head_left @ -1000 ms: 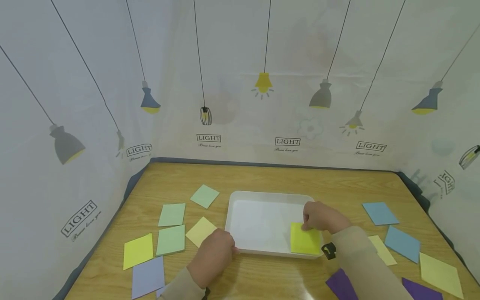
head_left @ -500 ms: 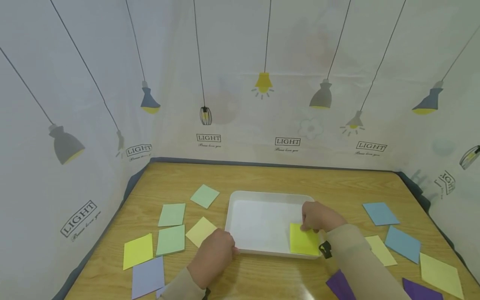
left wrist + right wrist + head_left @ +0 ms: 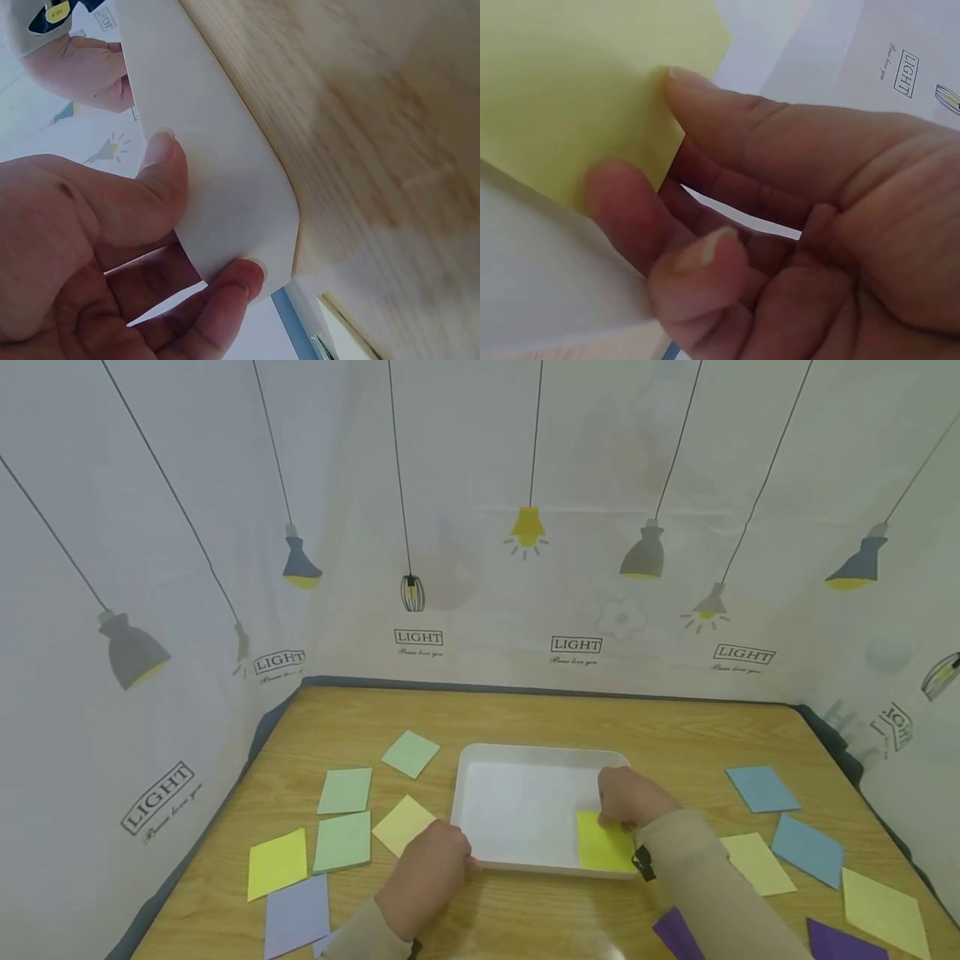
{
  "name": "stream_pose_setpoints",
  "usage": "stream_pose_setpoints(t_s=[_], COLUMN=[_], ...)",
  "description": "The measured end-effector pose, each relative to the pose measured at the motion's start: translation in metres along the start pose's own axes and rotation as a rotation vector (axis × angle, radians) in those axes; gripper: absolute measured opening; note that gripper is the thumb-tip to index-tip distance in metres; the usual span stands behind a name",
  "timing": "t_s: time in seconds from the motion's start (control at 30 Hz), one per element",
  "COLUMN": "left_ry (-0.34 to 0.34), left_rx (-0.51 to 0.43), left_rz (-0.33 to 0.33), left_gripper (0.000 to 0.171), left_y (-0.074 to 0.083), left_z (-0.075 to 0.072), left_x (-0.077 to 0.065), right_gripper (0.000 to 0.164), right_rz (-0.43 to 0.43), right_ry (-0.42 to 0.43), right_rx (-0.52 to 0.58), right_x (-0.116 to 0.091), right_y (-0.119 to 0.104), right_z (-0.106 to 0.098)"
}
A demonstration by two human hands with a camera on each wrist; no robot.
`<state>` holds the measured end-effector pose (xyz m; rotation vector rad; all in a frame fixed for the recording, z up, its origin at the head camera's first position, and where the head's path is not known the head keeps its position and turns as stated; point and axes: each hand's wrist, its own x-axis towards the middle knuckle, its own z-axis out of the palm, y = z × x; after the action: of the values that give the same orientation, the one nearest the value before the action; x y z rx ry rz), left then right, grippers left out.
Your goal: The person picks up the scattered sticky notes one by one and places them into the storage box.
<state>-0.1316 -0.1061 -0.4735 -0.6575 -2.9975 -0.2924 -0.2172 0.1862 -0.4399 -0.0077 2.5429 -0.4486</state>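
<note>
A white rectangular tray point(image 3: 517, 802) lies on the wooden table. My left hand point(image 3: 435, 864) grips its near left corner; in the left wrist view the thumb lies along the outer wall point(image 3: 217, 172) and a fingertip touches the corner. Over the tray's right end, my right hand point(image 3: 632, 797) pinches a bright yellow sticky note point(image 3: 598, 847) between thumb and fingers. The right wrist view shows the note point(image 3: 570, 82) held by its edge beside the tray's white wall point(image 3: 547, 270). Whether the note touches the tray floor cannot be told.
Left of the tray lie several green notes point(image 3: 342, 842), a pale yellow one point(image 3: 402, 820), a bright yellow one point(image 3: 277, 864) and lilac ones point(image 3: 297, 914). To the right are blue point(image 3: 807, 850), pale yellow point(image 3: 885, 912) and purple notes point(image 3: 843, 941). A printed curtain point(image 3: 480, 610) encloses the table.
My right hand has shifted slightly left and toward me, carrying the bright yellow note along. The left hand stays on the tray corner, and the tray has not visibly moved.
</note>
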Motion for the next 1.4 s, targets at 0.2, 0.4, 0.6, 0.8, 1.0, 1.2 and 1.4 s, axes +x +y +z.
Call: stream_pose_setpoints(t_s=[0.2,0.4,0.6,0.8,1.0,1.2,1.4], left_ry=[0.003,0.011,0.024,0.024,0.024,0.04,0.041], left_rx=[0.009,0.011,0.006,0.012,0.03,0.021,0.004], left_rz=[-0.005,0.007,0.014,0.013,0.016,0.034,0.028], left_gripper=[0.025,0.026,0.026,0.027,0.027,0.026,0.026], left_y=[0.0006,-0.0006,-0.0008,-0.0011,-0.0016,-0.0022,-0.0022], left_z=[-0.0009,0.0002,0.0002,0.0014,0.0026,0.0025,0.0011], left_x=[-0.0012,-0.0002,-0.0004,0.0,0.001,0.0006,-0.0006], right_gripper=[0.021,0.023,0.027,0.027,0.024,0.026,0.02], right_rz=[-0.006,-0.023,-0.017,-0.008,-0.035,-0.016,-0.027], right_ry=[0.013,0.043,0.046,0.048,0.06,0.052,0.059], right_rx=[-0.037,-0.068,-0.046,-0.045,-0.047,-0.05,-0.04], right_x=[0.0012,0.0036,0.0023,0.0037,0.0057,0.0078,0.0093], right_y=[-0.0023,-0.001,-0.0011,-0.0014,-0.0012,0.001,0.0047], right_z=[0.0034,0.0066,0.0074,0.0079,0.0082,0.0083,0.009])
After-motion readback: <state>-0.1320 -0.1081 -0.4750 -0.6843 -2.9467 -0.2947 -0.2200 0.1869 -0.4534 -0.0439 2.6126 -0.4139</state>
